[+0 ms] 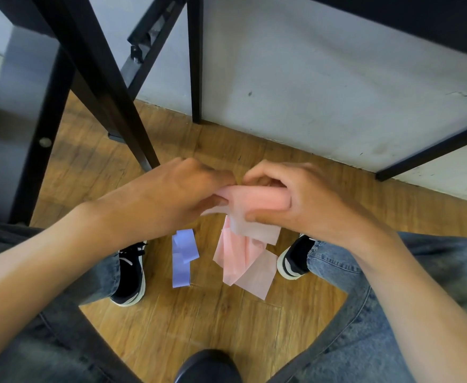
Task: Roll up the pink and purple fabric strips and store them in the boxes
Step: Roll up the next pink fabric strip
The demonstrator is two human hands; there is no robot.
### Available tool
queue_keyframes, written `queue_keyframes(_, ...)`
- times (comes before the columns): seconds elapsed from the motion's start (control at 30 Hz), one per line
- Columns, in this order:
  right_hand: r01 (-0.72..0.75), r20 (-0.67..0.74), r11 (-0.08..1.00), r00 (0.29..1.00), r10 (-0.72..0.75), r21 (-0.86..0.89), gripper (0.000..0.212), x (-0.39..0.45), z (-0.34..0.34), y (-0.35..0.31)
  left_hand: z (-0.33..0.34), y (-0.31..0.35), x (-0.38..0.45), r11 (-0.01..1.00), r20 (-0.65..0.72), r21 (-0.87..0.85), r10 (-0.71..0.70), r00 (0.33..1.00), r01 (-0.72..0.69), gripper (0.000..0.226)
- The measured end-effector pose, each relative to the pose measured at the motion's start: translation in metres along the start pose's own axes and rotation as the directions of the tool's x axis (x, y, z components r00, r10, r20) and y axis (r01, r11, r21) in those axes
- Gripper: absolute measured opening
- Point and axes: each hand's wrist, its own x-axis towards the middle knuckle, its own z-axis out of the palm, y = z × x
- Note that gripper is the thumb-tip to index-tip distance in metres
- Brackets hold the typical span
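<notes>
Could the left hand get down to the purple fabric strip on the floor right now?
Probably not at once: the left hand pinches the pink fabric strip together with the right hand. Once it lets go, the way looks free; the purple fabric strip lies bare on the wooden floor between the shoes.

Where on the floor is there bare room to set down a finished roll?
Bare wood floor lies near the camera, between the knees and below the purple strip and the pink strip. Another bare patch runs along the wall, beyond both hands. It is crowded between the two shoes, where both strips lie.
</notes>
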Motion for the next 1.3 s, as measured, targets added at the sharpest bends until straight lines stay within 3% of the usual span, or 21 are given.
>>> queue_keyframes(0.1, -0.006, -0.001, 0.999, 1.000, 0.006, -0.050, 0.025, 0.000, -0.001, -0.001, 0.009, -0.004, -0.003, 1.000, 0.061, 0.018, -0.009, 0.998, 0.008, 0.019)
queue_keyframes(0.2, -0.015, 0.011, 0.997, 1.000, 0.016, -0.079, 0.016, 0.001, -0.001, 0.002, 0.012, -0.005, -0.001, 1.000, 0.032, 0.001, -0.028, 0.999, 0.028, 0.022)
queue_keyframes(0.37, 0.019, 0.075, 0.996, 0.997, -0.012, -0.093, 0.020, 0.001, 0.003, 0.000, 0.006, -0.005, 0.002, 0.999, 0.008, 0.000, -0.051, 0.999, 0.051, 0.016)
queue_keyframes(0.47, 0.057, 0.023, 0.986, 0.998, -0.054, -0.157, 0.035, 0.002, 0.006, -0.006, 0.006, -0.002, 0.000, 0.998, 0.042, -0.052, -0.018, 0.999, 0.020, 0.010)
queue_keyframes(0.67, 0.015, 0.070, 0.987, 0.998, -0.004, -0.163, 0.009, 0.004, 0.006, 0.000, 0.012, -0.003, 0.000, 0.996, 0.055, -0.063, -0.057, 0.997, 0.060, 0.017)
queue_keyframes(0.77, -0.014, 0.154, 0.990, 0.987, 0.036, -0.140, 0.015, 0.001, 0.005, -0.001, 0.010, -0.003, 0.000, 0.997, 0.031, -0.003, -0.082, 0.996, 0.082, 0.029)
queue_keyframes(0.87, -0.033, 0.211, 0.993, 0.976, 0.058, -0.117, 0.019, 0.001, 0.004, -0.005, 0.009, -0.002, -0.001, 0.999, 0.052, 0.002, -0.043, 0.998, 0.043, 0.021)
queue_keyframes(0.97, -0.025, 0.179, 0.986, 0.982, 0.055, -0.166, 0.023, 0.001, 0.006, -0.005, 0.010, 0.000, -0.002, 1.000, 0.080, 0.008, -0.018, 0.997, 0.017, 0.015)
queue_keyframes(1.07, 0.003, 0.136, 0.989, 0.991, 0.018, -0.149, 0.021, 0.002, 0.007, -0.006, 0.010, -0.002, -0.002, 0.999, 0.092, 0.036, -0.040, 0.995, 0.037, 0.025)
queue_keyframes(1.3, -0.095, 0.344, 0.995, 0.935, 0.089, 0.001, 0.012, 0.001, 0.007, 0.001, 0.013, -0.001, -0.002, 1.000, 0.119, -0.009, -0.026, 0.993, 0.028, 0.031)
